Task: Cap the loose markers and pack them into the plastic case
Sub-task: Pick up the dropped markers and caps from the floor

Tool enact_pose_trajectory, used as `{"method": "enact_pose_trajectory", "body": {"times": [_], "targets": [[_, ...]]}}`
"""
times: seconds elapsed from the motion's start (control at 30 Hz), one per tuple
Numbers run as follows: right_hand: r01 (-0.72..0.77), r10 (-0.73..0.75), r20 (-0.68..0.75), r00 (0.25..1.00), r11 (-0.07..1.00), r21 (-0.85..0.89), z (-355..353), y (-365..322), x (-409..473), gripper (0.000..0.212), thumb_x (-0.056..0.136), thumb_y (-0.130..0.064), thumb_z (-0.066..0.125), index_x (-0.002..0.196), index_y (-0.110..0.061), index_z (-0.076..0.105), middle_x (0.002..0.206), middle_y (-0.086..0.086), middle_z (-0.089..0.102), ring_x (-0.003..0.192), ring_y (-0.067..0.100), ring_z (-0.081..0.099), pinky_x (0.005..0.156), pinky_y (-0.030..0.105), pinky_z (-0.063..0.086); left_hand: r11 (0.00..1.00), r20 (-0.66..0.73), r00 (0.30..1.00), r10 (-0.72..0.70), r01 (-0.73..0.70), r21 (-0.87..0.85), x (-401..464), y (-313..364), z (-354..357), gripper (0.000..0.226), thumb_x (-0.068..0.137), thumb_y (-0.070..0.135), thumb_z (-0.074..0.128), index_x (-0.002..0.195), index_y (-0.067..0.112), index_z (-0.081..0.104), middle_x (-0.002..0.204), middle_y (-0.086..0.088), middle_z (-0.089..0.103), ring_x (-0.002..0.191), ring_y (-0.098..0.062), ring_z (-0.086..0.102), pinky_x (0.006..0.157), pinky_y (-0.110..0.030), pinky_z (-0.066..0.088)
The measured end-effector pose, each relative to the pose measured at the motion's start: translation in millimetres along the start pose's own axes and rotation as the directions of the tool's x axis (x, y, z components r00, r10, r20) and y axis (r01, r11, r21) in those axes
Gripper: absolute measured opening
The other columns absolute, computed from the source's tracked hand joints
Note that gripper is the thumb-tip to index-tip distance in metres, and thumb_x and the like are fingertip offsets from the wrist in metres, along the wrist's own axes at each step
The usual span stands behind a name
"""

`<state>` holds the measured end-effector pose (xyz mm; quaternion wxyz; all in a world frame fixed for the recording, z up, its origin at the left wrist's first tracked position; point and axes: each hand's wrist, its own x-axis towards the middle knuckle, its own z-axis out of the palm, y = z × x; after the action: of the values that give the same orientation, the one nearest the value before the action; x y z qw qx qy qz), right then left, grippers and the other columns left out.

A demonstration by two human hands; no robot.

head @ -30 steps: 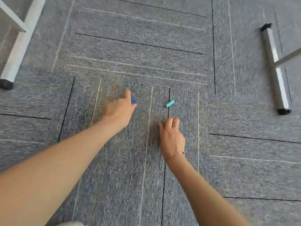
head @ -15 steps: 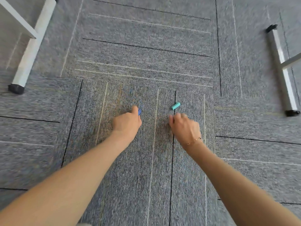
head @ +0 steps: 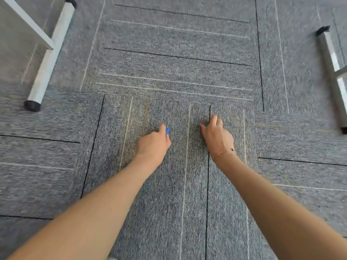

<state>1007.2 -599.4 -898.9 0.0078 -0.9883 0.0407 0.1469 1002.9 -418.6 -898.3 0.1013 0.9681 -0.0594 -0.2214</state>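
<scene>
Both my arms reach forward over the grey carpet (head: 176, 59). My left hand (head: 153, 144) holds a small blue marker cap (head: 167, 131) pinched at its fingertips, the cap sticking out past the thumb. My right hand (head: 217, 135) has its fingers curled down over a teal marker cap (head: 207, 126) on the carpet; only a sliver of teal shows between thumb and fingers. No markers and no plastic case are in view.
A white table leg with a black foot (head: 47, 59) slants at the far left. A grey metal leg (head: 333, 72) lies along the right edge. Carpet tiles with dark and light stripes fill the floor.
My right hand moved forward onto the teal cap and closed over it. My left hand stayed in place with the blue cap while the camera drew nearer.
</scene>
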Motion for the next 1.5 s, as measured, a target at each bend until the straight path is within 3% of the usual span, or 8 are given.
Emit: {"method": "enact_pose_trajectory", "body": {"times": [0.13, 0.33, 0.57, 0.9, 1.0, 1.17, 1.4, 1.5], "targets": [[-0.063, 0.063, 0.01, 0.998, 0.95, 0.305, 3, 9, -21, 0.032, 0.1, -0.024, 0.039, 0.125, -0.005, 0.041, 0.121, 0.017, 0.043, 0.089, 0.026, 0.059, 0.069, 0.032, 0.055, 0.998, 0.003, 1.0, -0.008, 0.008, -0.065, -4, -2, 1, 0.025, 0.102, 0.026, 0.029, 0.117, 0.009, 0.04, 0.07, 0.003, 0.056, 0.049, -0.01, 0.05, 0.042, -0.024, 0.045], [-0.184, 0.191, 0.046, 0.98, 0.811, 0.555, 5, 16, -69, 0.041, 0.098, -0.026, 0.041, 0.129, 0.0, 0.036, 0.103, 0.013, 0.054, 0.07, 0.017, 0.049, 0.048, 0.013, 0.032, 0.992, 0.045, 0.998, -0.037, 0.042, -0.119, -18, -5, 2, 0.026, 0.103, 0.028, 0.026, 0.115, 0.009, 0.039, 0.065, 0.006, 0.046, 0.044, -0.007, 0.039, 0.037, -0.018, 0.027], [-0.13, 0.104, 0.095, 0.99, 0.931, 0.341, -59, 34, -111, 0.041, 0.098, -0.039, 0.034, 0.124, -0.008, 0.037, 0.103, 0.008, 0.063, 0.063, 0.014, 0.05, 0.044, 0.017, 0.034, 0.987, 0.284, 0.956, -0.079, 0.115, -0.112, -60, 13, -34, 0.034, 0.102, 0.033, 0.023, 0.114, 0.007, 0.042, 0.071, 0.004, 0.044, 0.048, -0.009, 0.036, 0.042, -0.021, 0.032], [-0.055, 0.045, 0.037, 0.998, 0.951, 0.303, -223, 37, -152, 0.038, 0.096, -0.046, 0.037, 0.11, -0.011, 0.041, 0.105, 0.005, 0.061, 0.088, 0.026, 0.064, 0.059, 0.03, 0.04, 0.963, 0.125, 0.991, -0.037, 0.068, -0.26, -114, 129, -233, 0.035, 0.102, 0.036, 0.027, 0.104, 0.008, 0.048, 0.073, 0.0, 0.048, 0.054, -0.012, 0.042, 0.047, -0.025, 0.034], [-0.008, 0.01, -0.005, 1.0, 0.95, 0.311, -288, 35, -171, 0.039, 0.096, -0.047, 0.037, 0.109, -0.01, 0.042, 0.104, 0.006, 0.06, 0.09, 0.027, 0.064, 0.06, 0.031, 0.041, 0.969, 0.103, 0.993, -0.064, 0.086, -0.232, -151, 161, -305, 0.038, 0.1, 0.035, 0.03, 0.106, 0.006, 0.055, 0.092, -0.012, 0.061, 0.079, -0.026, 0.061, 0.067, -0.034, 0.048], [0.073, -0.05, -0.066, 0.997, 0.907, 0.414, -408, 43, -212, 0.03, 0.096, -0.045, 0.043, 0.093, -0.015, 0.038, 0.089, 0.002, 0.052, 0.075, 0.02, 0.049, 0.052, 0.029, 0.032, 0.978, 0.065, 0.989, -0.13, 0.139, -0.158, -232, 198, -428, 0.044, 0.1, 0.033, 0.032, 0.122, 0.002, 0.054, 0.123, -0.017, 0.056, 0.111, -0.032, 0.056, 0.089, -0.033, 0.044], [0.315, -0.213, -0.3, 0.93, 0.882, 0.35, -568, 46, -296, 0.029, 0.095, -0.047, 0.043, 0.085, -0.021, 0.036, 0.078, -0.008, 0.046, 0.072, 0.016, 0.046, 0.061, 0.03, 0.034, 0.971, -0.119, 0.975, -0.187, 0.165, -0.176, -380, 215, -572, 0.045, 0.099, 0.034, 0.031, 0.115, 0.0, 0.055, 0.098, -0.015, 0.057, 0.076, -0.026, 0.051, 0.071, -0.028, 0.039], [0.426, -0.301, -0.389, 0.871, 0.856, 0.292, -619, 27, -340, 0.031, 0.095, -0.045, 0.044, 0.084, -0.016, 0.036, 0.07, -0.01, 0.04, 0.064, 0.012, 0.042, 0.055, 0.029, 0.032, 0.968, -0.22, 0.953, -0.207, 0.166, -0.19, -465, 204, -621, 0.047, 0.098, 0.035, 0.03, 0.076, 0.002, 0.056, 0.063, -0.01, 0.053, 0.051, -0.022, 0.047, 0.061, -0.027, 0.038]]}}
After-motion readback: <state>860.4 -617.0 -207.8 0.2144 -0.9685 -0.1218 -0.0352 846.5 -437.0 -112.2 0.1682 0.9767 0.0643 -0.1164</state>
